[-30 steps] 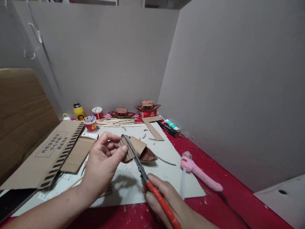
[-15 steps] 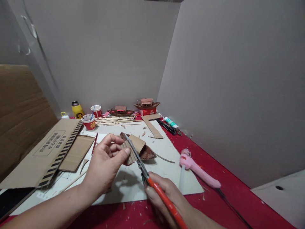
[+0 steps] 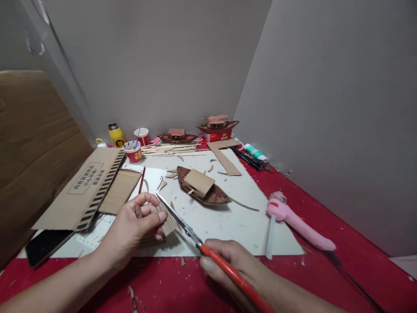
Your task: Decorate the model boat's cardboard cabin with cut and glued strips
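Note:
My left hand [image 3: 135, 224] pinches a small piece of corrugated cardboard [image 3: 167, 222] just above the white sheet [image 3: 228, 217]. My right hand [image 3: 234, 265] grips red-handled scissors [image 3: 195, 237], whose blades lie against the cardboard piece's upper edge and point away to the upper left. Beyond the hands, a brown model boat [image 3: 202, 189] with a cardboard roof rests on the white sheet.
A pink glue gun [image 3: 298, 221] lies at the right on the red table [image 3: 325, 269]. Flat cardboard sheets [image 3: 84, 187] and a black phone [image 3: 45, 245] lie at the left. Paper cups [image 3: 133, 152], a yellow bottle [image 3: 116, 135], wooden sticks [image 3: 169, 150] and two finished boats [image 3: 216, 124] stand by the back wall.
Both hands, with the cardboard piece and scissors, have come nearer to me and away from the model boat, which now shows whole. The view has shifted.

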The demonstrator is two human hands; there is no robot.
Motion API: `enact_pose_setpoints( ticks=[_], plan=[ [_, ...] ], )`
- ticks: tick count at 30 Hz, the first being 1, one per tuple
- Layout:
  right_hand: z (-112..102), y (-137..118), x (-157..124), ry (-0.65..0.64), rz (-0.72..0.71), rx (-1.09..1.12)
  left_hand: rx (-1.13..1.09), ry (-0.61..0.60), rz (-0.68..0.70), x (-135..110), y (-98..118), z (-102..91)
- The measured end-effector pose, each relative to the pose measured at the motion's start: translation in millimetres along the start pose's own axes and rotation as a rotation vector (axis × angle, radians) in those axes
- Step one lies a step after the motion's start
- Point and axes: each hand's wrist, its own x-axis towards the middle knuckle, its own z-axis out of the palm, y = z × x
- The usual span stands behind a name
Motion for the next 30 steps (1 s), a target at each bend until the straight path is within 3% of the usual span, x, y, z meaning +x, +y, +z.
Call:
enact_pose_setpoints(
  ticks=[4, 10, 16, 20, 25, 30],
  plan=[
    [-5, 1, 2, 0.069, 0.081, -0.201, -0.026, 0.031, 0.002, 0, 5, 0.0],
    [-5, -14, -6, 0.268, 0.149, -0.877, -0.059, 0.171, 0.127, 2, 28, -1.3],
    [-1, -35, -5, 0.184, 0.175, -1.155, -0.008, 0.139, 0.102, 34, 38, 6.5],
    [-4, -25, -3, 0.221, 0.038, -1.113, 0.033, 0.040, 0.045, 60, 35, 18.5],
    [-16, -18, -3, 0.265, -0.210, -1.090, 0.046, 0.031, -0.012, 87, 27, 24.6],
    [-44, -24, 9, 0.460, -0.494, -1.048, 0.022, 0.021, -0.084, 106, 23, 24.8]
  ],
)
